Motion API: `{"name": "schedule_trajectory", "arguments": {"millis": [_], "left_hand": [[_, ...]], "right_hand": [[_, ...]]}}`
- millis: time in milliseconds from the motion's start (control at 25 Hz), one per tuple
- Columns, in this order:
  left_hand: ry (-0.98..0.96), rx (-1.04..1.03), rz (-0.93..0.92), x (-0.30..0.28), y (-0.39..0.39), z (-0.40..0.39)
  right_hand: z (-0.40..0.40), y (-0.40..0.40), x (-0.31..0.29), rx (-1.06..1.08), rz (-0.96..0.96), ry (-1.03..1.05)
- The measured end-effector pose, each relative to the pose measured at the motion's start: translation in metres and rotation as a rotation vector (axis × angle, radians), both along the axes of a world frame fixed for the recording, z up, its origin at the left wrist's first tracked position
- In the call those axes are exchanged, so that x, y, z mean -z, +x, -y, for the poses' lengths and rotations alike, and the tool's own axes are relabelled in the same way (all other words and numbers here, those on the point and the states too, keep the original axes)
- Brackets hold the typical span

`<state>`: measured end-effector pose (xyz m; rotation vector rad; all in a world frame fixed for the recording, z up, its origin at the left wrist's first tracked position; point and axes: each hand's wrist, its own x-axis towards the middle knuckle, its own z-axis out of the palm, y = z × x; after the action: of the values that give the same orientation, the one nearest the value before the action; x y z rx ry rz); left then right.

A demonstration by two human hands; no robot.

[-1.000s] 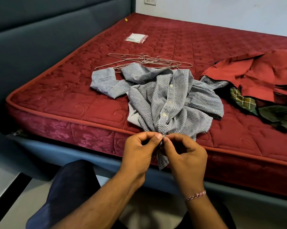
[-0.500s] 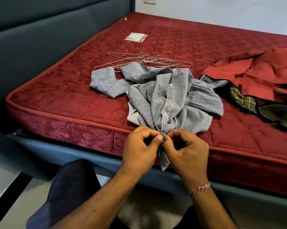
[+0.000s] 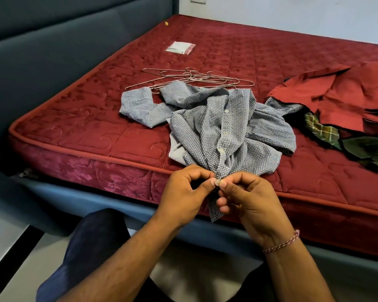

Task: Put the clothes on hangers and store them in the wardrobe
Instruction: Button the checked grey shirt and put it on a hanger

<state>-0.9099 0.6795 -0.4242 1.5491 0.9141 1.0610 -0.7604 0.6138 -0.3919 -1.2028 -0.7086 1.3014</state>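
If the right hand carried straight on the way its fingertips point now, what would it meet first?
The right hand points leftward at the left hand; first it would likely press the button and grey checked shirt hem pinched between them, then the left thumb.

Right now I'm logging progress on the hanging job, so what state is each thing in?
Checked shirt: crumpled on the mattress, lower placket pinched by both hands.
Left hand: pinching the placket.
Right hand: pinching a button.
Wire hangers: piled loose, unused.
Red garment: heaped, unhung.
Plaid garment: partly buried.
Dark green garment: crumpled.
Small packet: lying flat.
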Motion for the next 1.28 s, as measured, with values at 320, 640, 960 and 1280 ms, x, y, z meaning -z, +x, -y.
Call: {"name": "schedule_trajectory", "arguments": {"millis": [320,640,960,1280], "left_hand": [[-0.015,-0.052,-0.051,-0.008,-0.015,-0.015],[0.527,0.217,-1.04,-0.036,0.02,-0.096],[0.834,0.594,-0.913,-0.067,0.009,-0.066],[0.7,0.39,-0.773,-0.093,0.018,-0.092]], "right_hand": [[-0.001,0.009,0.0,0.167,0.11,0.097],[-0.025,0.035,-0.012,0.322,0.358,0.218],[-0.112,0.068,-0.022,0.249,1.234,0.284],[-0.124,0.082,-0.012,-0.118,1.587,0.02]]}}
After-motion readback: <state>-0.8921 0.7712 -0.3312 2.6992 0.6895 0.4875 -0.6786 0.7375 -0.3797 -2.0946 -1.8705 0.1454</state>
